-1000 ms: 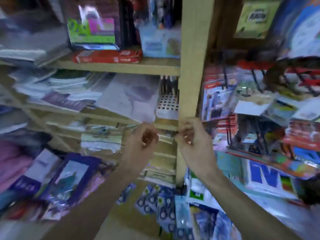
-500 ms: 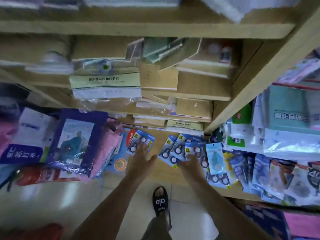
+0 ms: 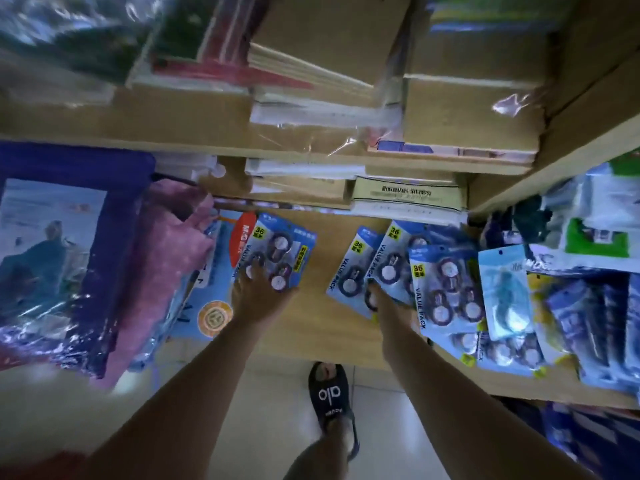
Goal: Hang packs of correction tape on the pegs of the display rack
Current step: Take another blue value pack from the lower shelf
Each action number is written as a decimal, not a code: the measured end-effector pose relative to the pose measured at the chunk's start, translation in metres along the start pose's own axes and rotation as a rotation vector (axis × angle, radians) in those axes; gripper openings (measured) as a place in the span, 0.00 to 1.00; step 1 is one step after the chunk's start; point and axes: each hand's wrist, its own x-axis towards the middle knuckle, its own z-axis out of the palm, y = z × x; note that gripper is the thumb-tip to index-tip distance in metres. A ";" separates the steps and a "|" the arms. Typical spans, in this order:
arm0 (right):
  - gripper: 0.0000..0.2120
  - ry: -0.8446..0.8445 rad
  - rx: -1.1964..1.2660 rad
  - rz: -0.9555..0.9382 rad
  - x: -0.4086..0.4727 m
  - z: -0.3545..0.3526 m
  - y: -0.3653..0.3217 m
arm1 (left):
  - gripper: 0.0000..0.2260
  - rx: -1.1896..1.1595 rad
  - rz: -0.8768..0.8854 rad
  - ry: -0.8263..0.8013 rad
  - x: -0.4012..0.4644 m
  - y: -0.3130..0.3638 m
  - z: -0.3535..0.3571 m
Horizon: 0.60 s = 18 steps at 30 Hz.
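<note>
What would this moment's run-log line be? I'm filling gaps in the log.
left hand: touches left correction tape pack | right hand: on right correction tape packs, grip unclear | packs on wooden board, none hung

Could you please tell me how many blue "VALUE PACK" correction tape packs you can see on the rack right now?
4: one under the left hand, three overlapping at the right hand. Similar packs lower right may be more.
</note>
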 end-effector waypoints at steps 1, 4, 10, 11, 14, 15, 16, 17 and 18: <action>0.46 -0.005 0.028 0.050 0.001 0.006 -0.005 | 0.48 0.041 0.010 0.026 0.010 -0.004 0.001; 0.36 0.027 0.074 0.084 0.020 0.017 -0.006 | 0.47 0.141 0.030 0.040 0.035 -0.013 0.004; 0.57 0.416 -0.032 0.240 0.039 0.045 0.000 | 0.36 0.156 0.046 0.050 0.050 -0.022 0.013; 0.56 0.425 -0.057 0.256 0.041 0.044 -0.002 | 0.33 0.173 0.061 0.052 0.048 -0.022 0.017; 0.54 0.375 -0.063 0.249 0.045 0.040 0.001 | 0.28 0.154 0.101 0.047 0.041 -0.020 0.026; 0.54 0.355 -0.045 0.242 0.045 0.040 0.005 | 0.28 0.121 0.100 0.036 0.040 -0.019 0.029; 0.53 0.350 -0.021 0.232 0.046 0.040 0.010 | 0.29 0.087 0.088 0.019 0.040 -0.019 0.030; 0.52 0.358 -0.007 0.217 0.047 0.039 0.013 | 0.30 0.056 0.074 0.009 0.039 -0.018 0.031; 0.51 0.361 -0.007 0.205 0.045 0.039 0.014 | 0.32 0.026 0.061 -0.001 0.040 -0.019 0.031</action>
